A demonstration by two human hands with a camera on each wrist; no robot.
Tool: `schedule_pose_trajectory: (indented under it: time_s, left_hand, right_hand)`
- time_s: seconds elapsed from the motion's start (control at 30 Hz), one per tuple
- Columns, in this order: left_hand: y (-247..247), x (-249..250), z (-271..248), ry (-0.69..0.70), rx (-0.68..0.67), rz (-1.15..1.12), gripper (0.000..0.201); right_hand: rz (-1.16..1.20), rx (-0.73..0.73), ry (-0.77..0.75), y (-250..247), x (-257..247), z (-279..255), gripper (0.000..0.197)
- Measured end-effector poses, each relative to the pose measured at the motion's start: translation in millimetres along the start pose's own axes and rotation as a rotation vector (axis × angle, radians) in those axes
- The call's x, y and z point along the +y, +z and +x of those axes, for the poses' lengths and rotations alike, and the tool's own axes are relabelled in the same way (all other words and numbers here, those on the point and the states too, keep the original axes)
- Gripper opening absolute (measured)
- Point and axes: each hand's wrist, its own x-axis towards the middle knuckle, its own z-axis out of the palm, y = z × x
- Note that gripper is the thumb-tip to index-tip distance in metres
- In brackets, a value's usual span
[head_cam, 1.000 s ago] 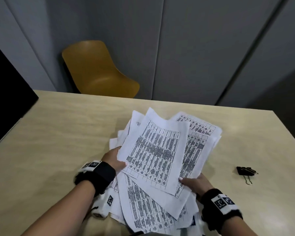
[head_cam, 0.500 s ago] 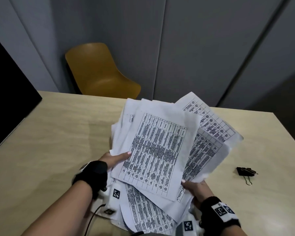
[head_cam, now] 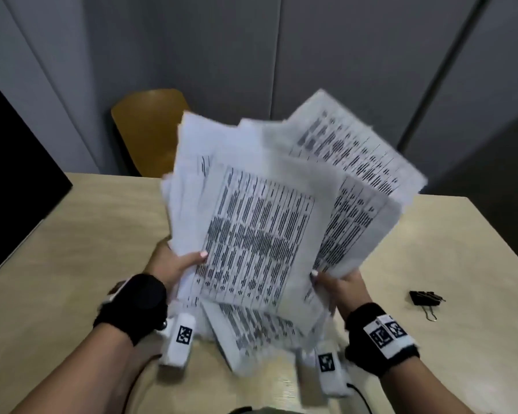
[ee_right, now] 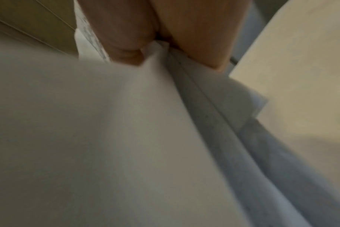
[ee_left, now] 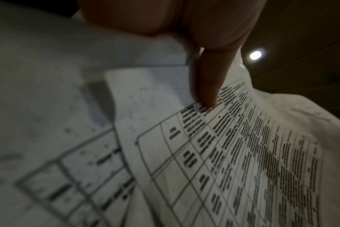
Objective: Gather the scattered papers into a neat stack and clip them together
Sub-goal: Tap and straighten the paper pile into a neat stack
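Papers (head_cam: 260, 234) now lifted off the table (head_cam: 72, 234); left hand (head_cam: 174, 264) and right hand (head_cam: 338, 285) pinch their lower corners.

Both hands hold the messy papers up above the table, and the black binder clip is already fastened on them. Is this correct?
Not quite: the head view shows the binder clip lying on the table, right of the right hand, not on the papers. The left hand holds them too.

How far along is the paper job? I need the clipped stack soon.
Done: the papers are gathered off the table. In hand: left hand and right hand grip the bundle, fanned and uneven. Left: squaring the edges and fitting the binder clip, which lies untouched on the table.
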Motion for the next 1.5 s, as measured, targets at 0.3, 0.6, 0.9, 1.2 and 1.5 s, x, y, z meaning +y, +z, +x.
schedule_pose_trajectory:
  time_s: [0.3,0.6,0.9,1.2,1.5]
  left_hand:
    - [-28.5,33.7,-19.6,0.163,-0.115,-0.074,0.052]
    - [-9.9,45.7,-33.5,0.25,0.101,-0.096,0.041]
    - [-20.5,29.9,-42.4,0.292,-0.205,-0.186,0.071]
    - [-10.8,16.2,-38.3,0.239,-0.147,-0.122,0.033]
    - [-21.5,48.6,-36.4,0.453,-0.177,-0.156,0.045]
  right_hand:
    - [0.202,-0.008,-0.09,-0.6,-43.8,6.2,0.061]
    - [0.174,0.002,-0.159,6.4,-56.5,-13.0,0.033]
    - [0.152,-0.199,-0.202,4.6,-59.7,-31.8,0.042]
    - [0.163,-0.122,-0.198,14.2,-52.6,-25.1,0.059]
    - [0.28,-0.106,-0.295,5.5,-67.4,-32.2,0.041]
